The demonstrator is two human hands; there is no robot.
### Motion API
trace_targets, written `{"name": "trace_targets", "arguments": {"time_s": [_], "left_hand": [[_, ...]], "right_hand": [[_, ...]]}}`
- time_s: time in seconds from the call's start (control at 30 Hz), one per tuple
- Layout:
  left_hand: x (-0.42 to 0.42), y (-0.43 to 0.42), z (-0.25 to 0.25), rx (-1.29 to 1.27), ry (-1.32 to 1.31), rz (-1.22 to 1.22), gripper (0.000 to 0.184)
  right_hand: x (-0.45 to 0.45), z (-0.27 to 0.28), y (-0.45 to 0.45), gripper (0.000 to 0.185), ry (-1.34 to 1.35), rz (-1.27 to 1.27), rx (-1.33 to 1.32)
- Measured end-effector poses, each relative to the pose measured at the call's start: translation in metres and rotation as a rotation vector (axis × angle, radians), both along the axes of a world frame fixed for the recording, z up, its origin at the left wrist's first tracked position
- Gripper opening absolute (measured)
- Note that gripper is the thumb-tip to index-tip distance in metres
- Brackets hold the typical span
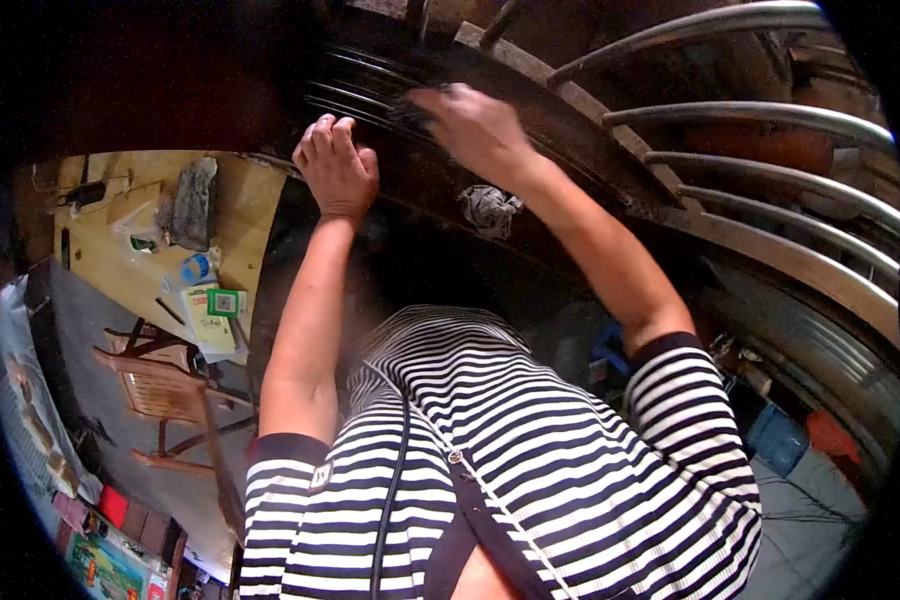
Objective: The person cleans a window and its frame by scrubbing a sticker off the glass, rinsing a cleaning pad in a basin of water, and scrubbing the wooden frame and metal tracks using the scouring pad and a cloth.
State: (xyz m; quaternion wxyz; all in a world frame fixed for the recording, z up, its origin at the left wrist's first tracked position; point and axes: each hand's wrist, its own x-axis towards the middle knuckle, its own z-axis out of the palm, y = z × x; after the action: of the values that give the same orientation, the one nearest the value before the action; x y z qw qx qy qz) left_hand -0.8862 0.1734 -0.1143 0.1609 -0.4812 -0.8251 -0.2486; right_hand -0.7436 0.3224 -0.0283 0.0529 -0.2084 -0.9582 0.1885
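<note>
In the head view, the right hand (478,130), blurred, meets a dark crumpled wad (411,113) at a dark, shiny-striped surface (350,92); whether its fingers pinch the wad, I cannot tell. The left hand (337,165) has its fingers bent and slightly spread towards the surface's near edge, nothing visibly gripped. A grey crumpled cloth (490,210) sits near that edge, beside the right wrist. Good handling, I judge, means bracing lightly with the left and guiding the wad evenly along the stripes.
</note>
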Motion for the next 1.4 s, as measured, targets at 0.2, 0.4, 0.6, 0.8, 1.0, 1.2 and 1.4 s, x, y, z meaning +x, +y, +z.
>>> {"name": "trace_targets", "arguments": {"time_s": [0.2, 0.4, 0.6, 0.8, 1.0, 1.2, 1.4], "left_hand": [[0.001, 0.000, 0.003, -0.025, 0.006, 0.002, 0.036], [0.000, -0.001, 0.001, -0.019, 0.033, -0.006, 0.036], [0.001, -0.001, 0.001, -0.029, 0.016, -0.016, 0.035], [0.000, 0.003, -0.001, -0.018, 0.056, 0.001, 0.035], [0.001, -0.003, -0.003, -0.061, 0.053, -0.020, 0.034], [0.021, -0.005, 0.021, -0.007, -0.130, -0.155, 0.030], [0.135, -0.008, 0.058, -0.231, -0.493, -0.609, 0.061]], "right_hand": [[0.061, -0.004, 0.022, 0.028, -0.334, 0.123, 0.103], [0.076, 0.009, 0.038, 0.030, 0.398, -0.097, -0.225], [0.086, -0.023, 0.014, 0.031, -0.101, 0.116, 0.042], [0.128, 0.018, 0.048, 0.034, 0.125, -0.222, 0.343], [0.132, -0.038, 0.002, 0.029, 0.007, -0.033, 0.108], [0.234, 0.004, 0.023, 0.030, -0.347, -0.154, 0.194], [0.225, -0.032, 0.016, 0.027, -0.097, -0.128, 0.167]]}}
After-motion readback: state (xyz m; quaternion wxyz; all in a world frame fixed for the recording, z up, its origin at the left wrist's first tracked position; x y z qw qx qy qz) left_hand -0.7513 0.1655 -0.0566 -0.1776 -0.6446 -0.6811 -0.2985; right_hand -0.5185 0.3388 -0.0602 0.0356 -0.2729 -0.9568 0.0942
